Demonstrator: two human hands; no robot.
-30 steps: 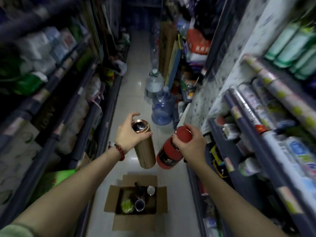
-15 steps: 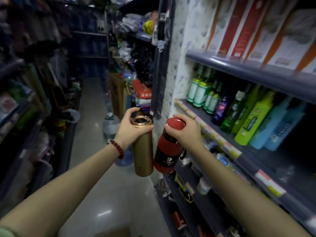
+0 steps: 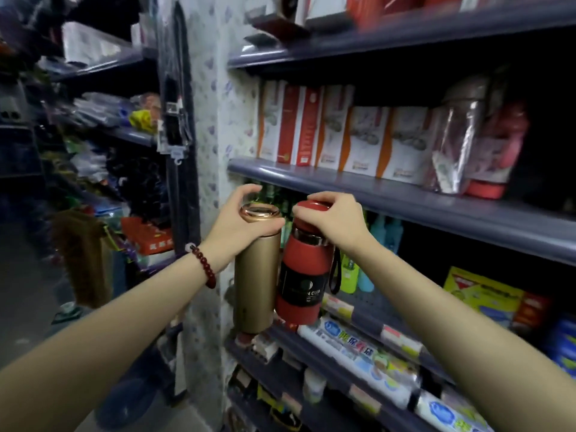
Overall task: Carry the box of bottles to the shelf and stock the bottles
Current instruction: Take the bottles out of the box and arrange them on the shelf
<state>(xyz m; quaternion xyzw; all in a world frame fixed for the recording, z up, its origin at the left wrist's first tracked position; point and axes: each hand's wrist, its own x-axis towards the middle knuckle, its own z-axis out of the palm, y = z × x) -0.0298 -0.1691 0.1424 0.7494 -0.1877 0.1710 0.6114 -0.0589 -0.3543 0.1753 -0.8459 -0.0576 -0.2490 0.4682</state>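
In front of the shelf edge: two bottles held up side by side, not yet stocked.
The gold bottle (image 3: 257, 272) is gripped near its cap by the left hand (image 3: 240, 226), fingers curled round it; the red bottle (image 3: 304, 269) is pinched by its lid in the right hand (image 3: 335, 222). Both are judged rigid, smooth, possibly slippery; a body grip is judged safer. Behind, the shelf (image 3: 405, 199) carries boxed goods.

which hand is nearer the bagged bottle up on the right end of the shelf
Right. The right hand grips the red bottle by its cap, below and left of the bagged bottle. The left hand, holding the gold bottle, is farther left.
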